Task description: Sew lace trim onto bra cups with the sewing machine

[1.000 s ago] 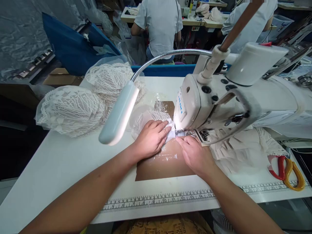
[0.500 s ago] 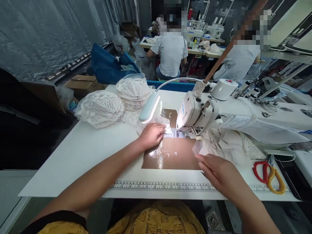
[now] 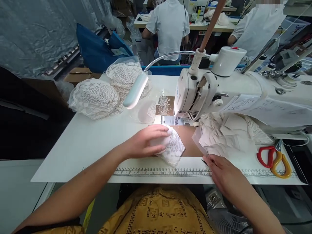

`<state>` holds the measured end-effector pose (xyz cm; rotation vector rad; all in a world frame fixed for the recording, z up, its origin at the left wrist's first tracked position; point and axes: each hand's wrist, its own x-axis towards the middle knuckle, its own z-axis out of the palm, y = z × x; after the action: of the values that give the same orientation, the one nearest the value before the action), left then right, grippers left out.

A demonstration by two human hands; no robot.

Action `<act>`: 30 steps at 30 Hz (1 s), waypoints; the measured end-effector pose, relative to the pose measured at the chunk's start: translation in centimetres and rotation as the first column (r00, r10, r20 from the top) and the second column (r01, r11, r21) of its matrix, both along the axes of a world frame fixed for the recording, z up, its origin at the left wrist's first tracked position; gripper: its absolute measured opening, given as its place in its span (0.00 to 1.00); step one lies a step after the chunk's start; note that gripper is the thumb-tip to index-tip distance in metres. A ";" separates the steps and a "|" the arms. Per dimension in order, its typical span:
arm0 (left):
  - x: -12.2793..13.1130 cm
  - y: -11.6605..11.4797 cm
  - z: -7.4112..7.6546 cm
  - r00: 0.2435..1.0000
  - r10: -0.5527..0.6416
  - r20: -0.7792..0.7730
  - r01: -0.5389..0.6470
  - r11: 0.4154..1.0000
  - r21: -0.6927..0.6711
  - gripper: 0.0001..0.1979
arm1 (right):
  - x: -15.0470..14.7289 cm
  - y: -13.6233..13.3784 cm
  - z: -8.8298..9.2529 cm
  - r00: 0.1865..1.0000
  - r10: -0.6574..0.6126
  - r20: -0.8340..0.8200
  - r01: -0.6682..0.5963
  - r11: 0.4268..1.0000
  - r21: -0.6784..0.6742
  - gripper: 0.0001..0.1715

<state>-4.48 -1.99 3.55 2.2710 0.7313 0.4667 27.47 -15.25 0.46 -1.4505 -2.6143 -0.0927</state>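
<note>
My left hand (image 3: 146, 141) is closed round a white lace cup piece (image 3: 173, 148) and holds it over the brown plate in front of the sewing machine (image 3: 195, 91). My right hand (image 3: 220, 170) rests at the table's front edge by the printed ruler (image 3: 158, 171), fingers together near a small dark item that I cannot make out. A heap of small white fabric labels (image 3: 224, 135) lies just beyond my right hand, under the machine arm.
Two stacks of lace cups (image 3: 95, 97) stand at the back left beside a gooseneck lamp (image 3: 135, 91). Red and yellow scissors (image 3: 273, 157) lie at the right. Two people sit at benches behind, backs turned.
My left hand pulled the lace piece from under the needle toward me. My right hand left the needle area and moved to the front edge on the right.
</note>
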 end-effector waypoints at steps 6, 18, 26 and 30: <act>1.3 3.7 -0.2 0.969 0.197 -0.147 -0.227 0.949 -0.221 0.36 | 0.5 0.0 -1.0 0.993 -0.052 -0.107 0.063 0.993 0.102 0.16; 1.1 3.9 -1.0 0.979 0.199 0.048 -0.116 0.733 -0.670 0.18 | -2.5 1.7 1.3 0.844 -0.178 -0.505 0.128 0.983 -0.133 0.14; 1.0 2.8 -1.0 0.975 0.185 0.119 -0.012 0.586 -0.810 0.15 | -7.0 8.4 2.1 0.773 -0.342 -0.535 -0.005 0.840 -0.543 0.25; 1.0 2.5 -1.0 0.977 0.142 0.156 0.039 0.602 -0.798 0.16 | -7.8 9.8 2.1 0.680 -0.391 -0.620 -0.107 0.784 -0.611 0.23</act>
<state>-3.49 0.56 2.59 1.3189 0.7082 0.2958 19.64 -5.44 2.55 -1.4266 -1.8785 1.1807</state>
